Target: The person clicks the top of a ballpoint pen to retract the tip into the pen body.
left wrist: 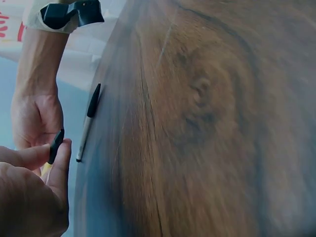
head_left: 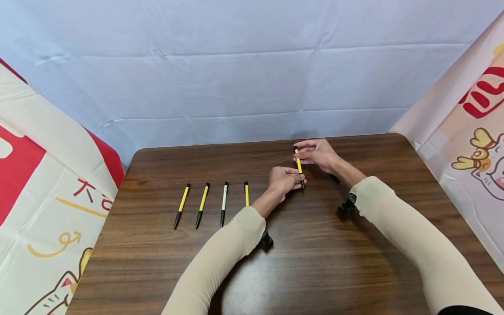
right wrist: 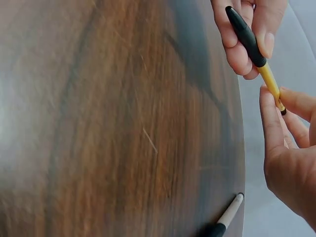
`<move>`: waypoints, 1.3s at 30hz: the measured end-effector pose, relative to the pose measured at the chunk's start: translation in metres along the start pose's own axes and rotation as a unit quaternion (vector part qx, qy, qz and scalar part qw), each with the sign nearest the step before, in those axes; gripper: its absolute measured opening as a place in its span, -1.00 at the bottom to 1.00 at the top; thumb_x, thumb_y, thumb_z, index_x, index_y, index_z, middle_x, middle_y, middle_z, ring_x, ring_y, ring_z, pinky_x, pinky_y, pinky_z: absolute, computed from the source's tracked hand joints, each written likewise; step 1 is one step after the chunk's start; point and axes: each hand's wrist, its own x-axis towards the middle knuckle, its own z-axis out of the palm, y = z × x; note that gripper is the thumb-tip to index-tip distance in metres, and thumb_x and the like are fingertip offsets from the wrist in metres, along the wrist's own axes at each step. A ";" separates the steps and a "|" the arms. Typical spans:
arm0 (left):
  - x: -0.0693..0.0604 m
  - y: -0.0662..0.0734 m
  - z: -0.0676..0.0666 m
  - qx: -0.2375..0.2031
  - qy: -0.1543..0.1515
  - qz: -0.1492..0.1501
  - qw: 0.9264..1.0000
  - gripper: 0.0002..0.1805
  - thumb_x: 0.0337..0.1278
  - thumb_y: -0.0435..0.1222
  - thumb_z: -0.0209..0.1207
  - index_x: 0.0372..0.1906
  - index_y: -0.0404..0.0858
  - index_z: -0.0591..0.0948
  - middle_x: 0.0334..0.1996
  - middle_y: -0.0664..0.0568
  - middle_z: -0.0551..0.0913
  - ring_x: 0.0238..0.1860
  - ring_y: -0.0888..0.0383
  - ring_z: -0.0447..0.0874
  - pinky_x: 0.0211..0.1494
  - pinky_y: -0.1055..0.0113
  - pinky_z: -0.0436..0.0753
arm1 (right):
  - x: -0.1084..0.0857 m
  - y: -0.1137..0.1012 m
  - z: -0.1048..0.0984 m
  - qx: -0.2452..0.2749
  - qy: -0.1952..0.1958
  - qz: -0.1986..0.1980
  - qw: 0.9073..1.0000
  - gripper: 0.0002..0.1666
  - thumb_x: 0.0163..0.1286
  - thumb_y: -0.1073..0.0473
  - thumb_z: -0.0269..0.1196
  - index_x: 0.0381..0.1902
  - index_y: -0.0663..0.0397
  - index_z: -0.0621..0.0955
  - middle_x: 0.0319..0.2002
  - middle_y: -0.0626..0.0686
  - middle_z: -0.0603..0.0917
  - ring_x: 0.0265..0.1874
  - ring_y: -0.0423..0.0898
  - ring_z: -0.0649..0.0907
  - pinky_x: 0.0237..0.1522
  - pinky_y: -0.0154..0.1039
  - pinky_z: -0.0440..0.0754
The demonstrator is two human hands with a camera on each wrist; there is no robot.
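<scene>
A yellow pen with a black grip (head_left: 299, 165) is held up between both hands, slanting, above the far part of the table. My left hand (head_left: 281, 180) pinches it at the black grip near the tip. At the other end, the thumb and fingers of my right hand (head_left: 320, 154) pinch the clicker end. The right wrist view shows the black grip (right wrist: 245, 35) in the left fingers and the yellow barrel running to the right fingertips. A white pen with a black grip (left wrist: 89, 123) lies on the table by the right hand, mostly hidden by that arm in the head view.
Left of the hands lie a yellow pen (head_left: 182, 205), another yellow pen (head_left: 202, 204), a white pen (head_left: 224, 203) and a third yellow pen (head_left: 246, 192), partly covered by the left forearm. Behind the wooden table (head_left: 315, 271) hangs a pale cloth (head_left: 244, 87).
</scene>
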 end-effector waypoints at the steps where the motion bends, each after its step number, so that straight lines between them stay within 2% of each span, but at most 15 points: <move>1: -0.001 0.000 -0.002 0.003 0.000 -0.001 1.000 -0.82 0.27 -0.55 0.38 -0.07 -0.56 0.75 -0.28 -0.26 0.84 -0.20 -0.11 0.89 -0.21 0.26 0.85 | 0.000 0.000 0.002 0.001 -0.001 -0.001 1.000 -0.33 0.42 0.51 0.35 0.43 0.56 0.42 -0.26 0.07 0.85 -0.21 -0.06 0.86 -0.09 -0.21 0.83; 12: -0.013 0.005 -0.024 0.026 -0.027 -0.008 0.999 -0.86 0.28 -0.54 0.38 -0.11 -0.52 0.75 -0.31 -0.22 0.84 -0.22 -0.06 0.90 -0.18 0.26 0.85 | -0.006 -0.002 0.024 -0.005 -0.003 -0.001 1.000 -0.34 0.42 0.51 0.35 0.42 0.56 0.42 -0.27 0.09 0.84 -0.21 -0.07 0.85 -0.09 -0.19 0.83; 22: -0.027 0.006 -0.048 0.042 -0.059 -0.009 0.997 -0.77 0.29 -0.55 0.36 0.00 -0.58 0.70 -0.19 -0.33 0.82 -0.14 -0.09 0.88 -0.09 0.23 0.84 | -0.013 -0.001 0.046 -0.017 -0.015 -0.005 1.000 -0.35 0.43 0.51 0.34 0.42 0.55 0.42 -0.17 0.21 0.83 -0.18 -0.07 0.85 -0.06 -0.18 0.83; 27: -0.035 0.008 -0.061 0.057 -0.072 -0.013 0.996 -0.83 0.28 -0.55 0.37 -0.07 -0.54 0.72 -0.18 -0.30 0.83 -0.19 -0.01 0.89 -0.11 0.25 0.84 | -0.015 0.001 0.058 -0.018 -0.019 -0.009 1.000 -0.37 0.42 0.55 0.32 0.40 0.57 0.43 -0.27 0.10 0.82 -0.21 -0.10 0.84 -0.07 -0.17 0.83; 33: -0.043 0.006 -0.074 0.080 -0.087 -0.014 0.993 -0.84 0.25 -0.53 0.40 -0.11 -0.53 0.73 -0.22 -0.25 0.84 -0.29 0.08 0.87 -0.11 0.24 0.85 | -0.022 0.004 0.072 -0.040 -0.020 -0.009 0.999 -0.41 0.41 0.53 0.33 0.37 0.54 0.48 -0.26 0.13 0.82 -0.22 -0.07 0.84 -0.05 -0.11 0.83; 39: -0.048 0.003 -0.085 0.110 -0.092 -0.019 0.989 -0.85 0.24 -0.53 0.42 -0.13 -0.53 0.75 -0.25 -0.27 0.84 -0.35 0.09 0.86 -0.15 0.24 0.85 | -0.028 0.011 0.086 -0.032 -0.022 0.001 0.999 -0.41 0.40 0.54 0.34 0.36 0.55 0.48 -0.28 0.11 0.81 -0.24 -0.12 0.83 -0.02 -0.10 0.82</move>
